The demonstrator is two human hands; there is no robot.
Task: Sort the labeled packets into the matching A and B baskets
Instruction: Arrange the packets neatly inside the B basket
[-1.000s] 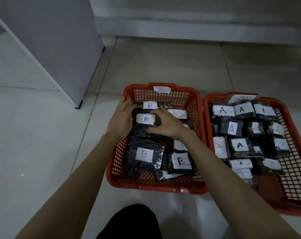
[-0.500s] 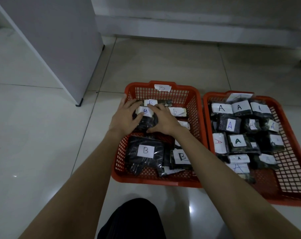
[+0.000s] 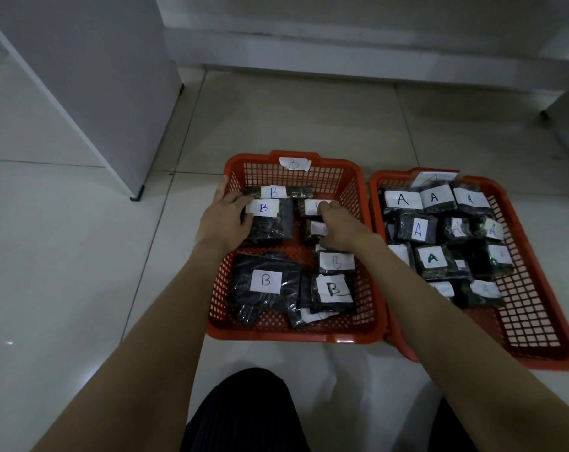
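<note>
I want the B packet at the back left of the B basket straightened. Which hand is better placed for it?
Left, probably. The left hand already rests on the B packet at its left edge, inside the B basket. The right hand lies over smaller packets nearer the basket's right wall.

The B basket [image 3: 358, 197] is orange-red plastic, its walls and bottom a grid of small holes; the A basket [image 3: 537, 321] beside it has the same colour and lattice; the packets [image 3: 270, 226] in both are black and glossy, each with a white paper label; the letters on the labels are blue on some, black on others, green on one A packet [image 3: 432, 258]; the floor [image 3: 64, 272] is pale, shiny tile with thin dark joints; the cabinet [image 3: 81, 76] is light grey; the trousers [image 3: 244, 415] are black.
</note>
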